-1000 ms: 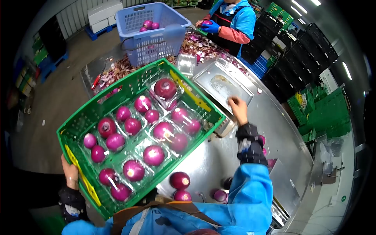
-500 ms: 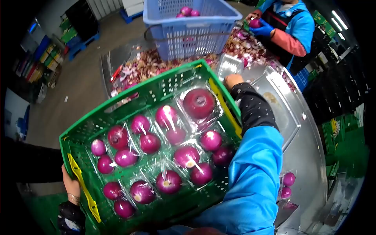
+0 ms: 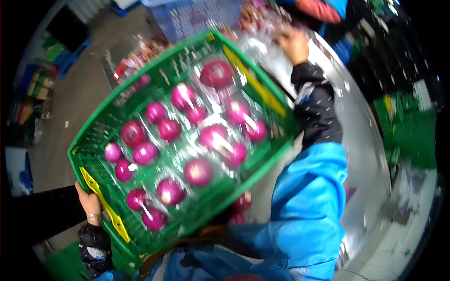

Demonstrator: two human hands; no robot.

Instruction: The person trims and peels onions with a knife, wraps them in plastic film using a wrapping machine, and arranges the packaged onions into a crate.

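A green plastic crate (image 3: 281, 140) is tilted across the middle of the view, holding several clear-wrapped packs of red onions (image 3: 198, 172). At the crate's left end, by a yellow handle strip (image 3: 105, 206), my left hand (image 3: 89, 201) is closed around the rim. My right hand (image 3: 294, 45) is off the crate, beyond its far right corner and over the metal table (image 3: 358, 154). Motion smears its fingers, so whether they hold anything is unclear.
Behind the crate stands a blue basket (image 3: 197, 21) amid onion skins (image 3: 258, 18). A co-worker's sleeve (image 3: 318, 9) shows at the top. More red onions (image 3: 242, 201) lie below the crate's near edge. Green crates (image 3: 412, 126) stand at the right.
My right hand has moved up and right, away from the crate's edge. The clear tray beside it can no longer be made out. The view has shifted; my left hand still grips the crate.
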